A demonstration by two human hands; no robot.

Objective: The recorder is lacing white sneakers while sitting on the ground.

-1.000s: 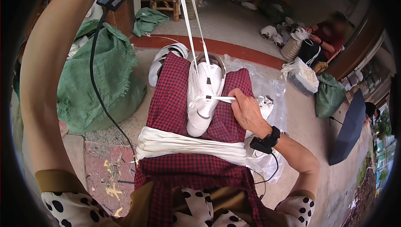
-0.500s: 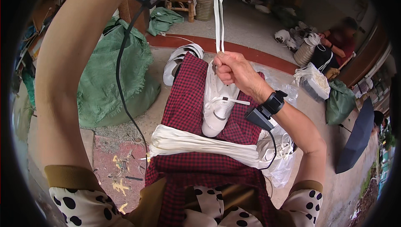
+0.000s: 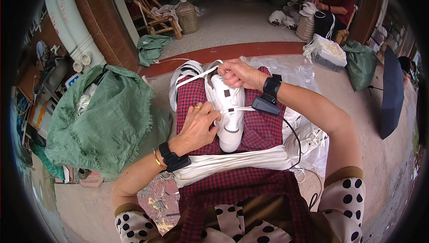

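A white sneaker (image 3: 231, 138) lies on my lap, toe toward me, over a red-and-black checked apron (image 3: 192, 104). My right hand (image 3: 241, 74) is closed in a pinch at the shoe's far opening, gripping a flat white shoelace (image 3: 196, 76) that stretches off to the left. Beside the shoe's left edge, my left hand (image 3: 196, 124) is curled closed, with a bit of white lace showing at its fingertips. Another lace strand crosses the lower eyelets and runs right, under a device strapped to my right wrist. A bundle of white laces (image 3: 232, 164) lies across my lap.
A green woven sack (image 3: 98, 122) stands at my left. More white shoes (image 3: 306, 131) lie on clear plastic at my right, and a dark umbrella (image 3: 391, 93) stands farther right. Across the red threshold, a seated person (image 3: 337, 4) handles white items near a box of laces (image 3: 328, 53).
My left hand has come down from high above to the shoe's left side. The two upright lace strands are no longer stretched upward. My right hand stays at the shoe's opening.
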